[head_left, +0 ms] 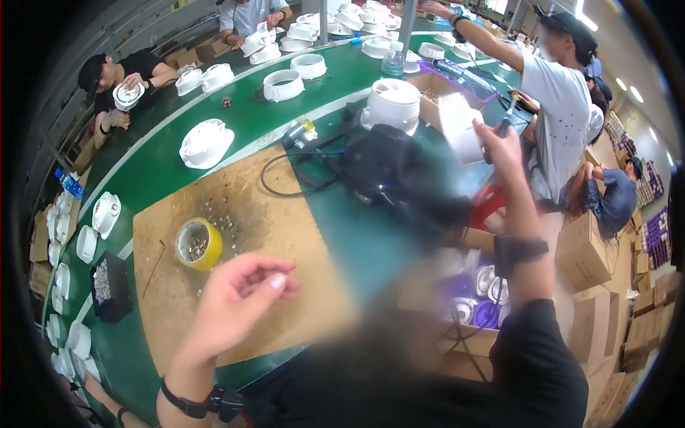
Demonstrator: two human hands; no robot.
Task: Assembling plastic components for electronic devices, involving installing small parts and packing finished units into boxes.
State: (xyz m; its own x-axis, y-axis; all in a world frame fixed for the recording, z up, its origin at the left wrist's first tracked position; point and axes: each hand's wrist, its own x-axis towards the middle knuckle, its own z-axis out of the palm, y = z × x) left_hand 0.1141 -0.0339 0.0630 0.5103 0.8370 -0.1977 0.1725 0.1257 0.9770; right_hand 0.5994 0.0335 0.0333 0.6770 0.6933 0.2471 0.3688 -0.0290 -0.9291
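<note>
My left hand (242, 299) hovers above the brown work board (271, 235) with fingers curled against the thumb; anything pinched there is hidden. Close by stands a yellow tub (200, 245) holding small metal fasteners, with loose ones scattered on the board around it. My right hand (503, 146) is raised and stretched far to the right, closed around a dark-handled screwdriver (506, 128). A blurred white plastic housing (459, 128) is right beside its thumb; whether the hand grips it too is unclear. Another white housing (392, 103) stands left of it.
A black bag-like item (385, 167) with cables lies beyond the board. White housings (207, 143) line the green curved bench (246, 118). A black bin (110, 289) of small parts is at left. Cartons (585, 246) stand at right. Co-workers sit across and nearby.
</note>
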